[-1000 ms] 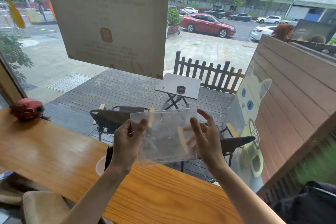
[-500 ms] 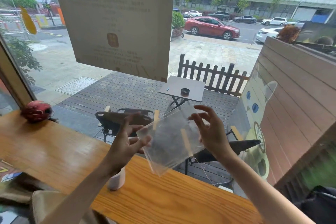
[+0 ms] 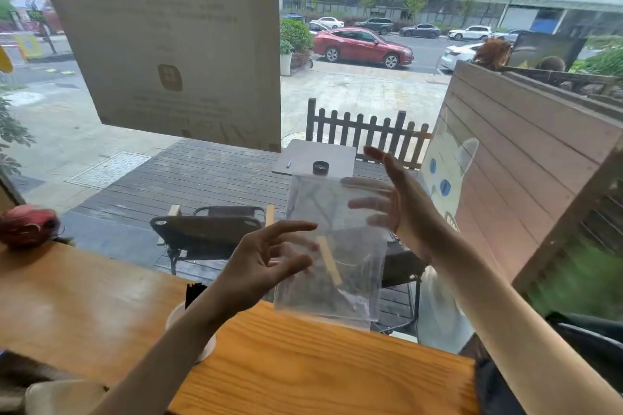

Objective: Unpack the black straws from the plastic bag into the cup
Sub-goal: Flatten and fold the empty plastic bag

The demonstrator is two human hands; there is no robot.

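An empty-looking clear plastic bag (image 3: 337,246) hangs upright in the air over the counter's far edge. My left hand (image 3: 266,266) holds its left edge, with spread fingers in front of and behind the plastic. My right hand (image 3: 404,209) is at the bag's upper right. Its straight fingers lie behind the plastic and its thumb is lifted away. A white cup (image 3: 175,317) stands on the wooden counter (image 3: 303,371), mostly hidden under my left forearm. Black straws (image 3: 194,291) stick up out of it.
A window runs along the counter's far edge. A red round object (image 3: 28,226) lies at the counter's far left. A pale soft thing (image 3: 60,397) sits at the near left edge and dark fabric (image 3: 580,340) at the right.
The bag has swung from tilted to upright and shifted right. My right hand has opened out behind it. The view has shifted, so the cup and straws show again under my left forearm.
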